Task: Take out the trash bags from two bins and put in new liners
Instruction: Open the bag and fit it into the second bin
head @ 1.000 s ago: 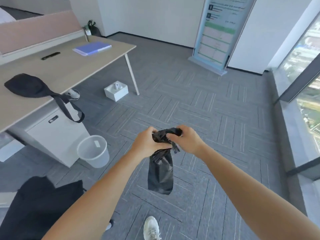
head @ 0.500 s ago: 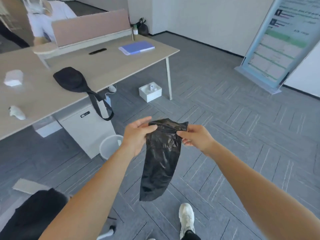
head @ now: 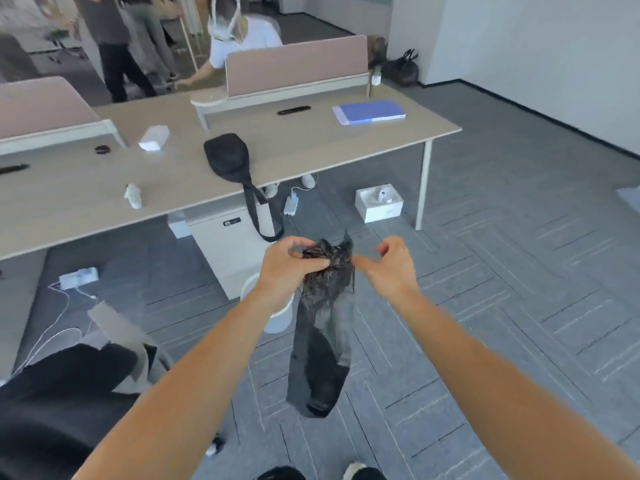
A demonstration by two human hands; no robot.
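A black plastic trash liner [head: 320, 344] hangs down in front of me, bunched at its top. My left hand [head: 289, 263] grips the gathered top edge. My right hand [head: 389, 266] pinches the same edge from the right side with thumb and forefinger. A small white bin [head: 278, 315] stands on the carpet just behind the liner and my left forearm, which hides most of it; I cannot tell what is inside.
A long wooden desk [head: 311, 152] runs across the view with a black bag [head: 230, 157] whose strap hangs over the edge, a blue folder [head: 369, 112] and a white drawer cabinet [head: 225, 244] beneath. A white box [head: 379, 204] sits on the floor. People stand beyond the pink dividers. A dark chair [head: 59, 407] is at lower left.
The view has swung left, showing more desk and people. My hands have come closer together, bunching the liner's top, and the liner hangs longer below them.
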